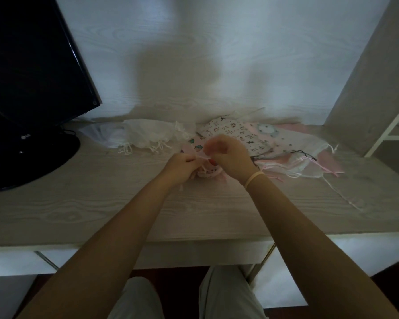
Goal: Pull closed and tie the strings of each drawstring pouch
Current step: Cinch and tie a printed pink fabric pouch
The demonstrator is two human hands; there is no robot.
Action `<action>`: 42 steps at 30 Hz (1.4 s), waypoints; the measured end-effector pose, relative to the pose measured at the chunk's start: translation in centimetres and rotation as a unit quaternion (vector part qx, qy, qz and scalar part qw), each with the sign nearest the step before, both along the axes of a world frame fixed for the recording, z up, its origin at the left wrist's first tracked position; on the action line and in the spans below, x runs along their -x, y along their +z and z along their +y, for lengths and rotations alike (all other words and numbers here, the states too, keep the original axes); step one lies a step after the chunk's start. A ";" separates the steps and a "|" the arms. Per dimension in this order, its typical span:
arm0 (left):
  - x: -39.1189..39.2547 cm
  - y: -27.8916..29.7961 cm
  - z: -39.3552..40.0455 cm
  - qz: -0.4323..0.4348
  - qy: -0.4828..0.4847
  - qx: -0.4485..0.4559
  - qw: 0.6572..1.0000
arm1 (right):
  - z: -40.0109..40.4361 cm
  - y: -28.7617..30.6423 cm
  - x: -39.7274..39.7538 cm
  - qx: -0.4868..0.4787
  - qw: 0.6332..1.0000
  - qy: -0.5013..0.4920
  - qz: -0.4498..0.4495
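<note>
Now, spreading under both hands, a pale wood-grain desk (83,203) is carrying everything. Well off to the left of the left hand (180,168), a black monitor (32,84) is standing on its round base. Just beyond the right hand (228,157), a heap of printed and pink pouches (235,132) is lying flat, running out to the right into sheer ones whose loose dark and pink strings (306,157) are trailing across the wood. Beyond the left hand, a white gauzy pouch (152,134) is slumping with its strings hanging toward the person.

Between and just beneath the two hands, a small pink pouch (207,172) is sitting on the desk, its mouth looking bunched, though the hands are covering most of it. Both hands are working close together: the left one is curling its fingers and pinching a pale pink string (199,158), which is stretching across to the right hand, raised slightly higher with its fingers curling around the other end. A yellowish band (253,179) is circling the right wrist.
</note>
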State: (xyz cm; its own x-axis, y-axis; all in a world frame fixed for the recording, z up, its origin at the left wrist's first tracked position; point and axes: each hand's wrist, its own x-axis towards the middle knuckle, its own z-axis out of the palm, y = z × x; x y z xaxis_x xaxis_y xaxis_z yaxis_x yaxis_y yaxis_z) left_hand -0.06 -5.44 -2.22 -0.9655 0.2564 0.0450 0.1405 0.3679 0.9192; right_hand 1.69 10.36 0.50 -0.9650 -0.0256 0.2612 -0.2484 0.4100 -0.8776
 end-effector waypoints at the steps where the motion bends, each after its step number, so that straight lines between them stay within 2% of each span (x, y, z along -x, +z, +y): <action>1: 0.0 0.1 -0.4 -0.012 -0.006 -0.018 1.000 | -0.1 -0.5 0.2 -0.036 0.999 0.004 -0.007; 3: 0.0 0.2 -0.5 -0.044 -0.020 -0.044 0.998 | -0.1 -1.2 0.4 -0.107 0.994 0.008 -0.006; 8: -0.1 0.4 -0.5 -0.075 -0.032 -0.012 0.997 | -0.1 -1.3 0.2 -0.224 0.974 -0.005 0.036; 13: -0.4 0.2 -0.3 -0.061 -0.032 -0.039 0.997 | -0.3 -0.9 0.2 -0.320 0.947 0.006 0.038; 17: -0.4 -0.2 -0.2 -0.039 0.008 -0.067 0.997 | 0.2 -0.6 0.1 -0.354 0.935 0.018 0.024; 21: 0.2 -0.7 -0.3 -0.013 0.045 -0.043 0.998 | 0.6 -0.3 0.0 -0.357 0.934 0.032 0.010; 27: 0.5 -0.8 -0.1 0.020 0.039 -0.056 0.997 | -0.3 -0.7 -0.4 -0.220 0.975 0.042 -0.006; 35: 0.8 -0.6 -0.4 0.034 0.116 -0.031 0.992 | -1.0 -1.1 -0.5 -0.246 0.967 -0.027 0.056; 42: 0.5 0.1 -0.3 -0.003 0.092 0.020 0.996 | -1.4 -1.5 -0.7 -0.285 0.952 -0.042 0.100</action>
State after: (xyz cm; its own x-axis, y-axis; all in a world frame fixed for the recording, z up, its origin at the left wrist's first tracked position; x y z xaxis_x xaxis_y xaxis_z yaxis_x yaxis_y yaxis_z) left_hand -0.54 -5.70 -2.11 -0.9966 0.0764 0.0317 0.0612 0.4235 0.9038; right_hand 2.36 8.98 -0.97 -0.9024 -0.1438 0.4062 -0.3329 0.8313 -0.4451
